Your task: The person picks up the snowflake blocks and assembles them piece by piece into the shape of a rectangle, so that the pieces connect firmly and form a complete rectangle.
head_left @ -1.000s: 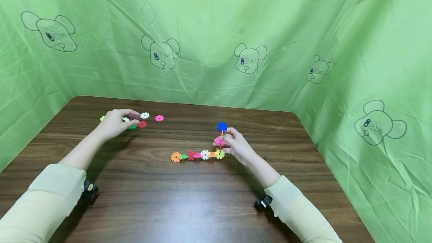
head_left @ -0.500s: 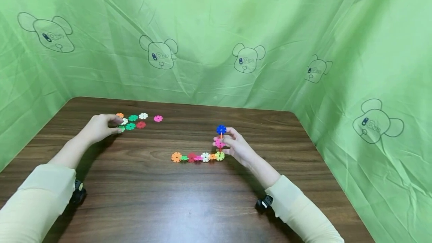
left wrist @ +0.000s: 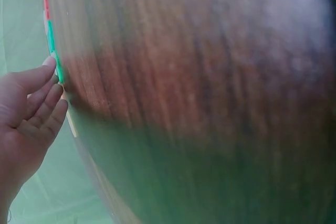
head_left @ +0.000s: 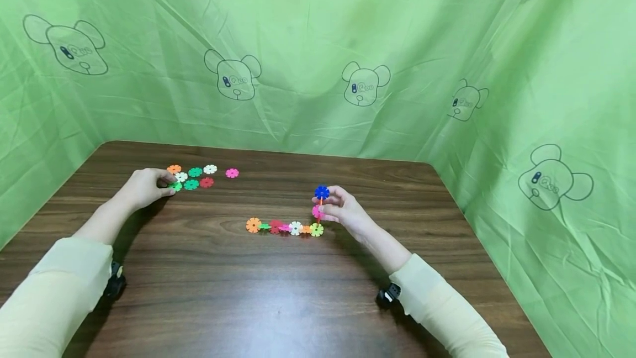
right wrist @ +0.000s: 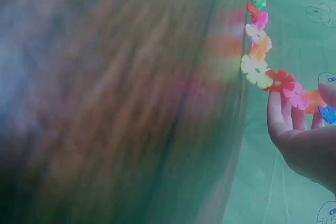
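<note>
At the far left, my left hand (head_left: 146, 188) pinches the edge of a light green snowflake disc (head_left: 175, 187) lying on the table; in the left wrist view the thumb meets a green disc (left wrist: 59, 72) from above. My right hand (head_left: 348, 213) grips the upright arm of a chain of interlocked snowflake discs, around its pink disc (head_left: 317, 211), with a blue disc (head_left: 322, 192) at the top. Along the table runs the chain's other arm, from a yellow-green disc (head_left: 316, 230) past a white disc (head_left: 295, 228) to an orange disc (head_left: 253, 225). In the right wrist view a red disc (right wrist: 281, 81) sits near the corner.
Loose discs lie near my left hand: an orange one (head_left: 174, 169), two dark green, two white, a red one (head_left: 206, 182), and a pink one (head_left: 232, 173) farther right. The wooden table (head_left: 278, 303) ends at a green cloth (head_left: 298, 26) hanging behind and beside it.
My left hand has drawn back left from above the loose discs to the light green one, uncovering several. The right hand keeps its grip while the chain shifts slightly left.
</note>
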{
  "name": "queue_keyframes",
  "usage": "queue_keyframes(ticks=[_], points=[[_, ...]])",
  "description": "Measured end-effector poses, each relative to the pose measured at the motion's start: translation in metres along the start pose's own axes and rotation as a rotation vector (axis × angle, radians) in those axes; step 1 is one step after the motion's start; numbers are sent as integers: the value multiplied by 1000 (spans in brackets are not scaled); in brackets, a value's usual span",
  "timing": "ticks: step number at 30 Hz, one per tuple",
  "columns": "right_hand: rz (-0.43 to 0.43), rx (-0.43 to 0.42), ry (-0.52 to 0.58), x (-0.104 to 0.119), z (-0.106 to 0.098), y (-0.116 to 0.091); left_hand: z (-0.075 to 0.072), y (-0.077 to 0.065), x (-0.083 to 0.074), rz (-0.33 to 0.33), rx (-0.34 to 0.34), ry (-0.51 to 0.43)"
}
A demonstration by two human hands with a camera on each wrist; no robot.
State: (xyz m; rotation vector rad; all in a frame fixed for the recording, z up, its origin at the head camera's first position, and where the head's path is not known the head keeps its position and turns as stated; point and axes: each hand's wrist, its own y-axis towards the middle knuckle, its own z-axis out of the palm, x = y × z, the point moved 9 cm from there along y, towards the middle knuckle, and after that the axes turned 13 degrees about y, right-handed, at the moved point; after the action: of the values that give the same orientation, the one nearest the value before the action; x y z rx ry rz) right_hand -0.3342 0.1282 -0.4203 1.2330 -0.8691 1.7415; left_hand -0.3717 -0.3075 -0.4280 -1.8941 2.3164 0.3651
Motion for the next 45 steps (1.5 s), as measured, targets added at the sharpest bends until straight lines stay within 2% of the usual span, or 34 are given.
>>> queue_keyframes(ticks=[6, 12, 17, 25, 34, 40, 45], points=[[-47, 69, -37, 4, 2, 4, 0, 0, 2, -25, 35, -7], [-22, 49, -26, 4, -3, 9, 1, 1, 4, -41, 48, -16], [13, 27, -18, 2, -5, 11, 0, 0, 6, -49, 28, -14], [4, 3, -19, 4, -4, 12, -7, -4, 1, -44, -27, -14], [13, -10, -22, 3, -3, 14, -17, -5, -20, -10, -89, -23], [9, -15, -28, 3, -3, 16, -34, -6, -40, -2, -186, -53], [-1, -34, -19, 2, -5, 17, -48, -9, -64, -1, -240, -86]])
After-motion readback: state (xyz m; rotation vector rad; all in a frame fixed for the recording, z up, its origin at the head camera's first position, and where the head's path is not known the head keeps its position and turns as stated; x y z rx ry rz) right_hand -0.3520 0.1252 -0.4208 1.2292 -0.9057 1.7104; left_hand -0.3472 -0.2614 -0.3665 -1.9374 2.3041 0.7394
